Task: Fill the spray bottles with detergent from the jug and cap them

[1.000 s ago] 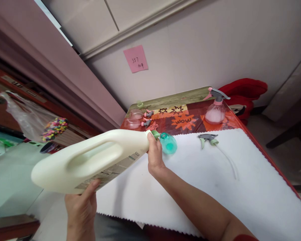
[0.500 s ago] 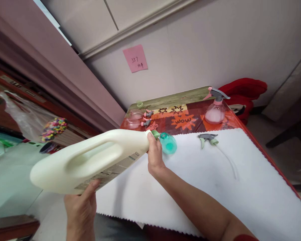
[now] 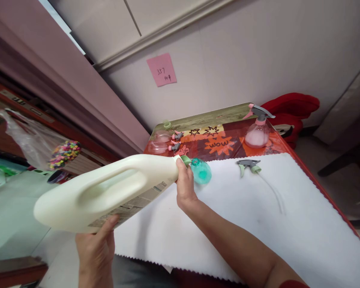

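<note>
A large cream detergent jug (image 3: pixel 108 188) lies tilted nearly on its side, its neck pointing right. My left hand (image 3: pixel 97 248) grips the jug's body from below, thumb over the label. Around the neck, my right hand (image 3: pixel 185 184) is closed. A green spout (image 3: pixel 185 160) sticks out past those fingers, right beside the mouth of a green see-through spray bottle body (image 3: pixel 201 172) on the white cloth. Whether liquid is flowing I cannot tell. To the right lies a grey and green spray head (image 3: pixel 249 165) with its thin tube.
A pink spray bottle (image 3: pixel 257 134) stands upright at the table's back right. Two pink spray bottles (image 3: pixel 162 148) lie at the back left, near a small green ring (image 3: pixel 167 124). A white cloth (image 3: pixel 228 232) covers the front. Left hangs a plastic bag (image 3: pixel 27 136).
The jug's rear end has shifted very slightly left, and my left hand with it. Otherwise the jug, my right hand and the green bottle look the same.
</note>
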A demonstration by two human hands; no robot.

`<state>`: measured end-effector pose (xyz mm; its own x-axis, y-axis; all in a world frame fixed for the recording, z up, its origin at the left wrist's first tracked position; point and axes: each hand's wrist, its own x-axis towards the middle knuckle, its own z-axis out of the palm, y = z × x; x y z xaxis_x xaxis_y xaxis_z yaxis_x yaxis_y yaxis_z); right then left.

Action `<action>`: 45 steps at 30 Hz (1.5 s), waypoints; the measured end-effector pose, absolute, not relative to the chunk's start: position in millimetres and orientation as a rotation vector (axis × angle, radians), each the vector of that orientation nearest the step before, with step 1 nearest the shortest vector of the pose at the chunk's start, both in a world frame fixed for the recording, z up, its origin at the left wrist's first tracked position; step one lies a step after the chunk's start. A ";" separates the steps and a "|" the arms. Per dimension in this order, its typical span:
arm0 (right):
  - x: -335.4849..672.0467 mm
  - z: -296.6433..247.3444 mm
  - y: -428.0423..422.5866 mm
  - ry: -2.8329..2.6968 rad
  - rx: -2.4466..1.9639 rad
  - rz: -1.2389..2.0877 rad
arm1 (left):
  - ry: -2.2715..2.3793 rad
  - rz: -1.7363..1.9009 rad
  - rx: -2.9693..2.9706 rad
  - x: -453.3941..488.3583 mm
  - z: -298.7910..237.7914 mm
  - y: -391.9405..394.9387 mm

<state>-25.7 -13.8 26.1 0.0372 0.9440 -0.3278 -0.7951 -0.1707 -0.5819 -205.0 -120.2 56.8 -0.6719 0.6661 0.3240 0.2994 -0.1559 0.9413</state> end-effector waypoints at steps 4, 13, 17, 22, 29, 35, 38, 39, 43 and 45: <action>-25.5 26.5 -14.2 -0.244 -0.777 1.576 | 1.791 1.956 1.111 -205.4 55.3 -120.5; -24.6 27.6 -13.7 -0.251 -0.776 1.565 | 1.815 1.964 1.087 -204.4 55.7 -121.0; -25.4 26.5 -13.3 -0.260 -0.793 1.568 | 1.791 1.967 1.072 -205.7 54.5 -120.6; -25.7 26.2 -13.6 -0.250 -0.788 1.578 | 1.767 1.962 1.077 -205.7 54.6 -121.3; -24.3 27.7 -14.5 -0.244 -0.791 1.583 | 1.785 1.952 1.113 -205.5 54.6 -122.3; -25.0 27.7 -14.7 -0.244 -0.795 1.578 | 1.789 1.926 1.099 -205.9 55.3 -121.5; -24.6 28.0 -14.8 -0.236 -0.784 1.581 | 1.796 1.934 1.114 -207.4 54.3 -121.8; -24.4 28.2 -14.8 -0.235 -0.780 1.580 | 1.793 1.940 1.123 -208.0 53.8 -122.0; -23.9 28.7 -14.6 -0.237 -0.773 1.587 | 1.775 1.929 1.134 -208.2 53.8 -122.6; -24.1 28.6 -14.5 -0.239 -0.778 1.587 | 1.770 1.922 1.128 -206.8 54.8 -122.2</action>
<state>-24.1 -14.5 28.6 0.0195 0.9406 -0.3390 -0.7991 -0.1892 -0.5707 -206.8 -122.2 54.8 -0.6494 0.6788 0.3428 0.2859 -0.1998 0.9372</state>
